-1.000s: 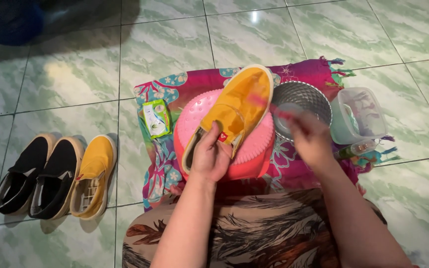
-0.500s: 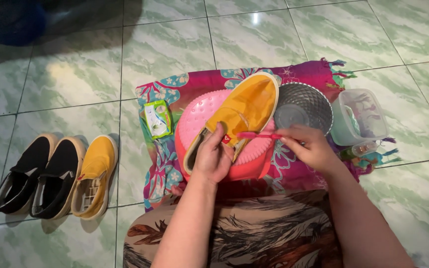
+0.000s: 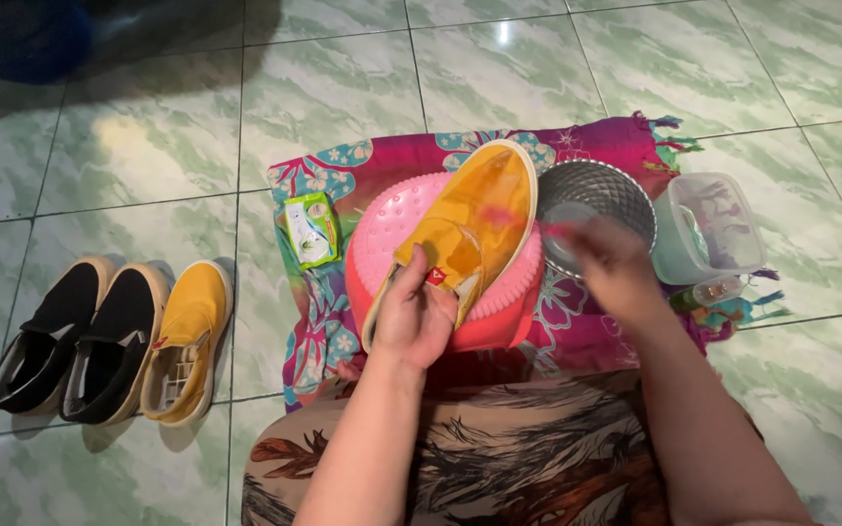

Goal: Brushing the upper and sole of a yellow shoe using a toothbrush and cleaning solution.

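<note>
Gripping the yellow shoe [image 3: 470, 229] at its heel, the left hand [image 3: 413, 317] is closed on it over the pink basin [image 3: 397, 219]. Right hand [image 3: 608, 265] is blurred by the metal bowl [image 3: 604, 190]; finger state cannot be told.

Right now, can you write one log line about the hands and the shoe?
left hand: holds yellow shoe on pink stool | right hand: blurred, by metal bowl, grip unclear

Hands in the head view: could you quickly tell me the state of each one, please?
Left hand: closed, holding the yellow shoe.
Right hand: motion-blurred, grip cannot be told.
</note>
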